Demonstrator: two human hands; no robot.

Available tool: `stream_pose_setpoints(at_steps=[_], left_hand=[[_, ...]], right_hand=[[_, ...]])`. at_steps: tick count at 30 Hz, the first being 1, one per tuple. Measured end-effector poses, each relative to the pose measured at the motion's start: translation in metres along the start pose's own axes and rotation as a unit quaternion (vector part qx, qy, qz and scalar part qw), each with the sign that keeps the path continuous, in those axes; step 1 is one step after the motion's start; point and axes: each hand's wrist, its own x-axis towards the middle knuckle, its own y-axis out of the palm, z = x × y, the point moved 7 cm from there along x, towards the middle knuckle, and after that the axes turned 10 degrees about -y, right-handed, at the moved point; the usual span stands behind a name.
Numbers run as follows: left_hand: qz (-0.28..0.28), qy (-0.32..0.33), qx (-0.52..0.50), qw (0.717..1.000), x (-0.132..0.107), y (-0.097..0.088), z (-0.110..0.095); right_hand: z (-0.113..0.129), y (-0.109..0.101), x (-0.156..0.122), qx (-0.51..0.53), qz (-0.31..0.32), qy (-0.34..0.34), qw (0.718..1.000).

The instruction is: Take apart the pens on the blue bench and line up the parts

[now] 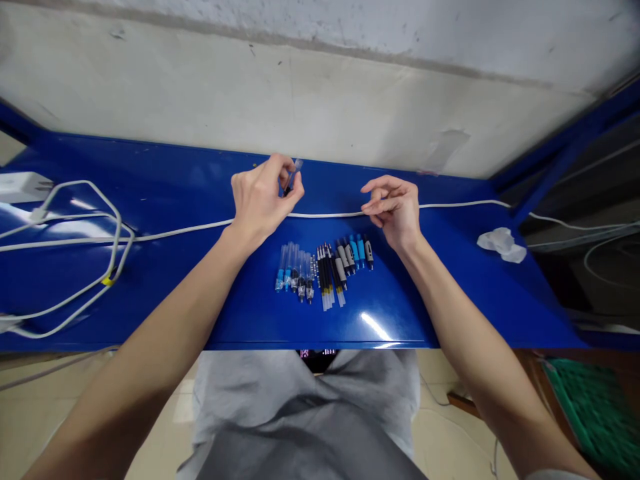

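The left hand (263,199) pinches a small clear plastic tube (296,167) between thumb and fingertips, a closed grip, with a dark piece (287,191) showing at the tube's lower end, though the fingers hide how the two meet. The tube's long axis tilts up and to the right, its free end clear of the fingertips and pointing toward the wall side of the bench. The right hand (395,213) is the farther one from the tube, well apart on its right, fingers loosely curled and nearly meeting, with nothing visible in them. Both hands sit over a white cable (325,215) running across the blue metal bench top (150,160). Below and between them lies a tidy row of pen-like parts (323,277) — clear barrels and blue, black and grey pieces, side by side, long axes pointing toward the person. Off to the right sits a crumpled clear plastic bag (501,245); at the far left, a white power block (23,187) with looped cable
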Motion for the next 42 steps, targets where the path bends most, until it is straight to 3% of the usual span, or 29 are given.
stream_pose_setpoints(at_steps=[11,22,29,33,38,42], left_hand=[[0.006,-0.012,0.012,1.000,0.000,-0.002,-0.001],[0.007,-0.005,0.015,1.000,0.000,-0.002,-0.001],[-0.076,0.048,-0.111,0.990,0.004,0.001,0.008],[-0.091,0.068,-0.139,0.984,0.005,0.005,0.011],[-0.123,0.071,-0.120,0.982,0.002,0.000,0.007],[-0.108,0.079,-0.130,0.982,0.003,0.004,0.008]], right_hand=[[0.003,0.020,-0.006,-0.010,0.110,-0.009,0.994],[0.003,0.029,-0.006,0.056,0.115,0.028,0.991],[-0.005,0.030,-0.006,0.059,0.155,0.022,0.986],[0.000,0.031,-0.005,0.047,0.170,-0.013,0.984],[0.008,0.025,-0.003,0.005,0.140,-0.052,0.989],[0.009,0.026,-0.004,-0.010,0.136,-0.053,0.989]])
